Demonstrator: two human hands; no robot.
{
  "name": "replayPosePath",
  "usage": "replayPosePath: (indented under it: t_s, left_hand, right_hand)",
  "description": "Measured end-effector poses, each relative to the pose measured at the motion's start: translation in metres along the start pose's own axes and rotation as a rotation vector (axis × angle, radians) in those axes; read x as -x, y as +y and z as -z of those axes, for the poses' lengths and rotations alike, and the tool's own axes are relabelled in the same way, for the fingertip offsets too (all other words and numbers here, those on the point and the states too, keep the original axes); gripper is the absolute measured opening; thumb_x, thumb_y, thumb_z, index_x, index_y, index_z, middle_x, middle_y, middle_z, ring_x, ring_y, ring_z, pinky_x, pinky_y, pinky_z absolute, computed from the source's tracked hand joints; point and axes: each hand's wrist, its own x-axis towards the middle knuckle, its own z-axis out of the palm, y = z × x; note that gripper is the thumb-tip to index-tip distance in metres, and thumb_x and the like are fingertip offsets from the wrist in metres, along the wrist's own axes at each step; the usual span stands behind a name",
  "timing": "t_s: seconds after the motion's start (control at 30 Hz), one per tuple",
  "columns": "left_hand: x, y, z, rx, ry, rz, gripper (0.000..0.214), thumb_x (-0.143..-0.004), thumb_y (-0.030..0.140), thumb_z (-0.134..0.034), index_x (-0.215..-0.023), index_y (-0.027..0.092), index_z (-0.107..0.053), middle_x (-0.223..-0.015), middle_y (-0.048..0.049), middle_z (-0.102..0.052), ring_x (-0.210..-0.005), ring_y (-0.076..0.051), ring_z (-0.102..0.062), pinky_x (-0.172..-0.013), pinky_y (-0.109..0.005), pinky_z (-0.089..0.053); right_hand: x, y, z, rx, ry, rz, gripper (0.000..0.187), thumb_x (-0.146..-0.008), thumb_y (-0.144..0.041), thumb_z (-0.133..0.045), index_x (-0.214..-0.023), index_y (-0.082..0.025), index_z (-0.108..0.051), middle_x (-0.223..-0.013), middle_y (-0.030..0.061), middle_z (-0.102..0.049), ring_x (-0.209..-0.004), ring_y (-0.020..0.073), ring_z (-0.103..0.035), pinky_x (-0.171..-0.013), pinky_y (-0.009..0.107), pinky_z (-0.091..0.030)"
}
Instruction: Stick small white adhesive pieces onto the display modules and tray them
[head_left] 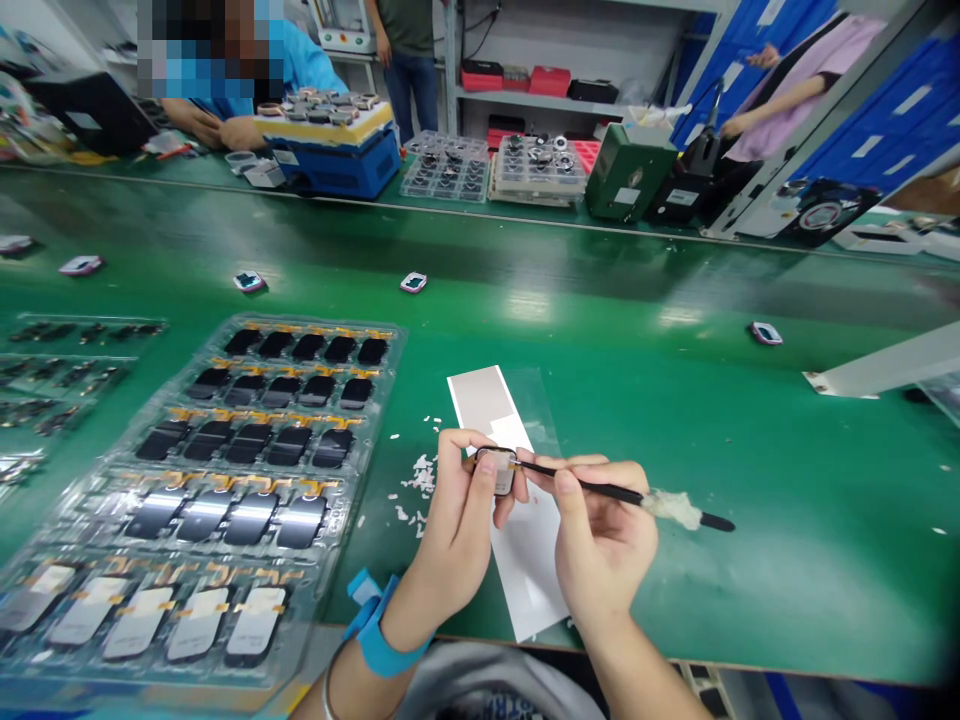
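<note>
My left hand [457,510] is closed on a small display module [504,478], its pale back turned up and its dark rim showing. Between the fingers of my right hand [604,530] are black tweezers [615,491], wrapped in pale material near the rear end. Their tip meets the module's upper right edge; what it touches there is too small to make out. Under both hands lies a white adhesive sheet [525,570] with a greyish upper part. A blue wrist strap [386,630] circles my left wrist.
A clear tray [360,400] of display modules fills the left side, beside another parts tray [75,365]. White scraps [420,475] are scattered near my left hand. Small devices [413,283] lie along the green bench. Across it sits a person in blue [300,60], behind a blue machine [345,160].
</note>
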Motion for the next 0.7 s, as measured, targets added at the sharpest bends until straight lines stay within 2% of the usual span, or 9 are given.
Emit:
replayPosePath:
  t_s: [0.13, 0.27, 0.37, 0.43, 0.5, 0.57, 0.6, 0.67, 0.7]
  left_hand:
    - [-0.004, -0.001, 0.001, -0.009, 0.026, 0.024, 0.018, -0.105, 0.039, -0.044, -0.096, 0.024, -0.039, -0.067, 0.0084, -0.053, -0.051, -0.006, -0.042, -0.047, -0.016, -0.032]
    - [-0.007, -0.003, 0.0, -0.045, 0.063, 0.027, 0.023, -0.101, 0.036, -0.054, -0.092, 0.025, -0.036, -0.062, 0.0104, -0.049, -0.052, -0.006, -0.044, -0.049, -0.016, -0.034]
    - [0.009, 0.007, 0.001, -0.104, 0.06, 0.019, 0.023, -0.1, 0.034, -0.056, -0.091, 0.024, -0.037, -0.062, 0.0096, -0.049, -0.053, -0.007, -0.047, -0.052, -0.018, -0.038]
    - [0.026, 0.022, 0.009, -0.237, 0.01, 0.025, 0.015, -0.103, 0.031, -0.049, -0.093, 0.023, -0.041, -0.067, 0.0059, -0.054, -0.058, -0.008, -0.052, -0.056, -0.02, -0.042]
    - [0.043, 0.042, 0.031, -0.448, -0.007, -0.009, 0.012, -0.106, 0.03, -0.037, -0.099, 0.023, -0.043, -0.073, 0.0024, -0.06, -0.059, -0.01, -0.056, -0.057, -0.021, -0.045]
    - [0.055, 0.066, 0.072, -0.712, 0.236, -0.092, 0.015, -0.106, 0.032, -0.032, -0.1, 0.023, -0.043, -0.075, 0.0015, -0.062, -0.063, -0.012, -0.06, -0.06, -0.023, -0.048]
    - [0.057, 0.079, 0.098, -0.924, 0.36, -0.093, 0.015, -0.104, 0.033, -0.035, -0.098, 0.023, -0.045, -0.079, -0.0004, -0.063, -0.071, -0.014, -0.063, -0.067, -0.025, -0.049]
    - [0.057, 0.1, 0.156, -1.401, 0.543, 0.001, 0.02, -0.099, 0.039, -0.041, -0.095, 0.022, -0.051, -0.089, -0.0034, -0.064, -0.083, -0.018, -0.062, -0.077, -0.03, -0.048]
    - [0.055, 0.108, 0.186, -1.474, 0.613, 0.038, 0.022, -0.096, 0.04, -0.043, -0.092, 0.021, -0.053, -0.088, -0.0047, -0.063, -0.084, -0.021, -0.06, -0.078, -0.032, -0.047]
  right_hand:
    - [-0.001, 0.0, 0.002, 0.018, 0.0, 0.012, 0.01, -0.091, -0.014, -0.065, -0.092, -0.022, -0.059, -0.086, 0.0, -0.067, -0.082, 0.0181, -0.077, -0.063, 0.027, -0.068]
    - [-0.003, -0.001, 0.006, -0.02, 0.039, -0.001, 0.01, -0.092, -0.015, -0.064, -0.095, -0.021, -0.057, -0.09, 0.0016, -0.07, -0.08, 0.0193, -0.077, -0.064, 0.033, -0.068]
    - [-0.005, -0.002, 0.008, -0.003, 0.105, 0.012, 0.013, -0.088, -0.013, -0.068, -0.092, -0.018, -0.057, -0.087, 0.0017, -0.07, -0.079, 0.0201, -0.076, -0.067, 0.037, -0.069]
    - [-0.006, -0.002, 0.008, 0.02, 0.139, 0.038, 0.016, -0.084, -0.012, -0.073, -0.09, -0.017, -0.058, -0.085, 0.0015, -0.069, -0.078, 0.0203, -0.076, -0.065, 0.038, -0.069]
    - [-0.008, -0.004, 0.008, 0.05, 0.151, 0.07, 0.019, -0.081, -0.014, -0.076, -0.088, -0.016, -0.059, -0.083, 0.0014, -0.068, -0.077, 0.0203, -0.075, -0.066, 0.039, -0.069]
    - [-0.012, -0.009, 0.008, 0.089, 0.142, 0.082, 0.021, -0.078, -0.017, -0.079, -0.088, -0.017, -0.06, -0.081, 0.0015, -0.067, -0.076, 0.0205, -0.074, -0.068, 0.041, -0.068]
    - [-0.014, -0.012, 0.009, 0.112, 0.13, 0.079, 0.022, -0.076, -0.019, -0.08, -0.087, -0.018, -0.06, -0.08, 0.0019, -0.067, -0.076, 0.0211, -0.074, -0.068, 0.042, -0.068]
    - [-0.017, -0.017, 0.011, 0.185, 0.109, 0.081, 0.025, -0.073, -0.024, -0.083, -0.085, -0.021, -0.061, -0.08, 0.0029, -0.066, -0.075, 0.023, -0.073, -0.07, 0.047, -0.068]
    - [-0.019, -0.018, 0.012, 0.231, 0.097, 0.086, 0.027, -0.072, -0.027, -0.084, -0.084, -0.022, -0.061, -0.08, 0.0037, -0.066, -0.075, 0.0244, -0.073, -0.071, 0.05, -0.068]
